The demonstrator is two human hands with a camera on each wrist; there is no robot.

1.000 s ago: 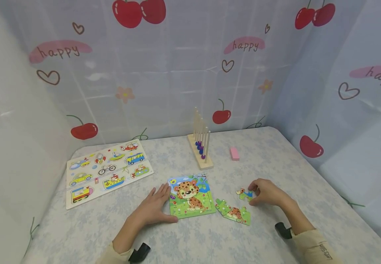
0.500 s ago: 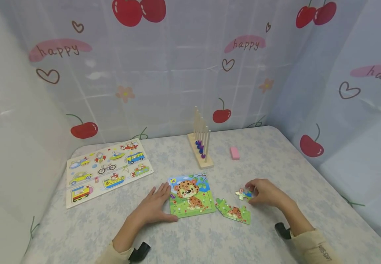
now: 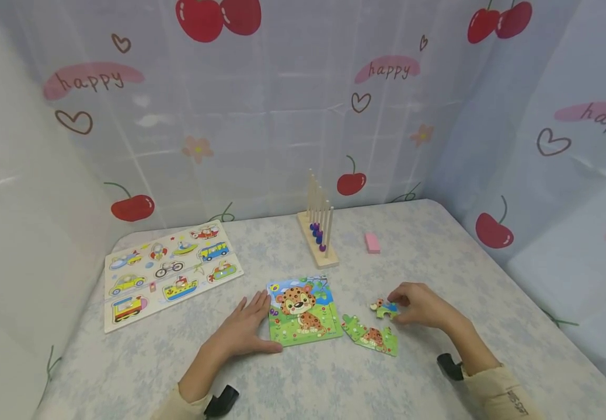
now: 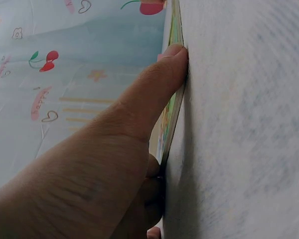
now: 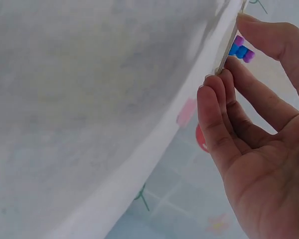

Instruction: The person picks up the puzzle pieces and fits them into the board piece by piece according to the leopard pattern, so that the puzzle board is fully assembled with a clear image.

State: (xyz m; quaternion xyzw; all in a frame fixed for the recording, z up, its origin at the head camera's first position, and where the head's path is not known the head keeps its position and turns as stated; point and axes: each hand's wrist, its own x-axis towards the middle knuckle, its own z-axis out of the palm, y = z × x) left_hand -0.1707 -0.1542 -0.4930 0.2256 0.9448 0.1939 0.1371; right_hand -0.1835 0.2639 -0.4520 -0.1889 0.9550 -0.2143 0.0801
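Observation:
My left hand (image 3: 245, 329) rests on the table at the left side of a square leopard picture board (image 3: 305, 312), its fingers extended. The thumb touches the board's lower edge; in the left wrist view, the thumb (image 4: 159, 82) lies against that thin edge (image 4: 175, 112). To the right, my right hand (image 3: 424, 304) pinches a small jigsaw puzzle piece (image 3: 384, 309) with blue, green and spotted print between thumb and fingers. The right wrist view shows this piece edge-on (image 5: 226, 52). Just below it, joined puzzle pieces (image 3: 371, 337) with a leopard's body and grass lie beside the board.
A wooden peg puzzle board (image 3: 174, 271) with vehicle shapes lies at the left. Behind the leopard board stands a wooden rack of upright pegs (image 3: 320, 239) with purple and blue beads. A pink block (image 3: 372, 242) lies right of the rack. Printed curtains enclose the table.
My right hand has shifted slightly left with the puzzle piece, whose tilt has varied along the way. The left hand and the leopard board have stayed in place.

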